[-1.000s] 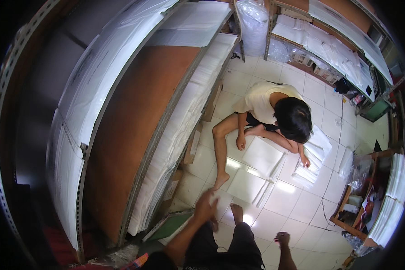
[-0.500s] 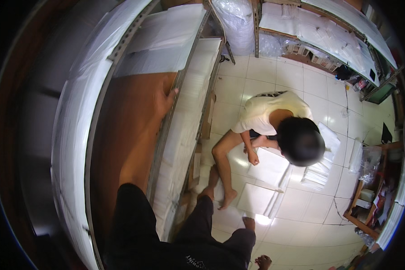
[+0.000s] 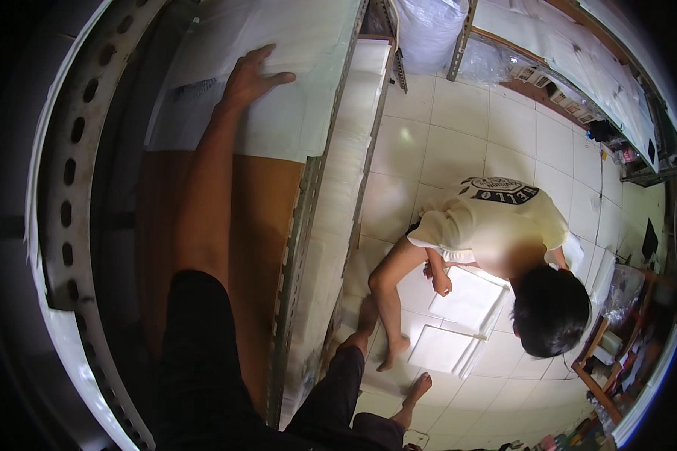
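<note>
My left hand [image 3: 252, 81] rests on a stack of white sheets or bags [image 3: 293, 105] on the left-hand shelf. Its fingers are apart, with the thumb stretched to the right, and nothing shows in its grasp. My bare forearm passes over the brown shelf board [image 3: 259, 225] beside the stack. My right hand cannot be made out in the picture.
A perforated metal rail [image 3: 297, 248] edges the shelf, with more white stacks [image 3: 338, 173] lower down. On the tiled floor a person [image 3: 496, 233] sits bent over white sheets [image 3: 470, 301]. A wooden crate [image 3: 602, 383] stands at right.
My left hand has moved from the shelf's rail edge onto the white stack farther up. My right hand has dropped out of sight at the lower edge. The seated person leans further right.
</note>
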Action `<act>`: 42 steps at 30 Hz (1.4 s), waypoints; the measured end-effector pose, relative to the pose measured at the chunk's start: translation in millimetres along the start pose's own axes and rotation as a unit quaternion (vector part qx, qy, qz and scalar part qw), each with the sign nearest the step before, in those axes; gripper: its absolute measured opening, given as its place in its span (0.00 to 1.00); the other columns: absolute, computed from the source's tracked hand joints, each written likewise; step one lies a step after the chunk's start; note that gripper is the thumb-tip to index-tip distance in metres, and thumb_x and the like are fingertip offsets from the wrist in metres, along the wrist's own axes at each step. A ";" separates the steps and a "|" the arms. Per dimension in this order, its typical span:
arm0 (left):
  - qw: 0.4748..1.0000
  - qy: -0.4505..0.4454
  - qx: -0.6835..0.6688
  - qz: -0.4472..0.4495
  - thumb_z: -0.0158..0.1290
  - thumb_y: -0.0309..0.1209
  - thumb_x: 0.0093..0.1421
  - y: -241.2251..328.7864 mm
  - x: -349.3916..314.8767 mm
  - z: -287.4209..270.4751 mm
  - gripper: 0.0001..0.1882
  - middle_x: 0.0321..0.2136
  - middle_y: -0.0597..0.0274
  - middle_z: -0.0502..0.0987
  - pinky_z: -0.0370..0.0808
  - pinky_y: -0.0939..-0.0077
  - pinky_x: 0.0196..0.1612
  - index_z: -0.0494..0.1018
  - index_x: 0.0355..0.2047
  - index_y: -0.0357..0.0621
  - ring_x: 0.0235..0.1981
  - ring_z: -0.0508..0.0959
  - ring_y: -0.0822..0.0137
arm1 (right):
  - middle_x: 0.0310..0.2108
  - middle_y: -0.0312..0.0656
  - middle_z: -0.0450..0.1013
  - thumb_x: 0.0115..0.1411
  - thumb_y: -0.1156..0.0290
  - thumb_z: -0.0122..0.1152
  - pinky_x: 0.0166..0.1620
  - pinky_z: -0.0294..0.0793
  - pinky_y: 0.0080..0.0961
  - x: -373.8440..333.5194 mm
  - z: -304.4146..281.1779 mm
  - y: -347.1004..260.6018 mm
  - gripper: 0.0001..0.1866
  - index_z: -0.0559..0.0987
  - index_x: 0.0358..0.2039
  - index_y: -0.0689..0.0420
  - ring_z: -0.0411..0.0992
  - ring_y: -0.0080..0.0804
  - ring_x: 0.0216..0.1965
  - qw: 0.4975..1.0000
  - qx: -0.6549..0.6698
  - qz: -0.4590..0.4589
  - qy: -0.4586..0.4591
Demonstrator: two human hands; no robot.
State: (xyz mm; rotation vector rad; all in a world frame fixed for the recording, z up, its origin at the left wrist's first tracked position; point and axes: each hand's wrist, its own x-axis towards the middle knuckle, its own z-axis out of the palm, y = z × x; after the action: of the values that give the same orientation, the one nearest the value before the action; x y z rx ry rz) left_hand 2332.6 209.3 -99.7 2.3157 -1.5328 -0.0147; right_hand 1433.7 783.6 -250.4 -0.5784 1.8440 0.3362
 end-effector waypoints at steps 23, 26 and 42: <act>0.997 -0.041 0.033 0.059 0.74 0.46 0.48 -21.1 32.1 -6.1 0.41 0.50 0.56 0.75 0.75 0.65 0.54 0.74 0.61 0.49 0.48 0.77 0.59 | 0.29 0.46 0.80 0.64 0.59 0.58 0.37 0.77 0.33 -14.0 45.8 -87.2 0.17 0.83 0.41 0.61 0.78 0.35 0.31 0.998 0.042 -0.052 -0.018; 0.995 -0.069 0.050 0.041 0.71 0.39 0.52 -14.2 38.6 -7.9 0.35 0.49 0.53 0.76 0.75 0.65 0.54 0.74 0.60 0.47 0.49 0.77 0.56 | 0.29 0.46 0.80 0.64 0.60 0.58 0.37 0.78 0.33 -20.7 52.8 -86.8 0.17 0.82 0.41 0.62 0.78 0.35 0.31 0.997 0.048 -0.050 -0.018; 0.985 0.029 0.005 0.168 0.52 0.12 0.50 -36.3 32.6 -4.9 0.34 0.42 0.53 0.74 0.72 0.64 0.55 0.74 0.59 0.48 0.47 0.74 0.53 | 0.30 0.47 0.80 0.65 0.64 0.57 0.37 0.79 0.32 -38.1 57.8 -93.9 0.16 0.80 0.44 0.64 0.79 0.35 0.32 0.996 0.067 -0.051 -0.009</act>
State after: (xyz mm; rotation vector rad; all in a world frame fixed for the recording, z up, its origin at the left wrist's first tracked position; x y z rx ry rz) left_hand 2379.3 194.2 -100.0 2.0164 -1.8756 0.1463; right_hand 1540.7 741.9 -229.7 -0.5729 1.7965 0.1485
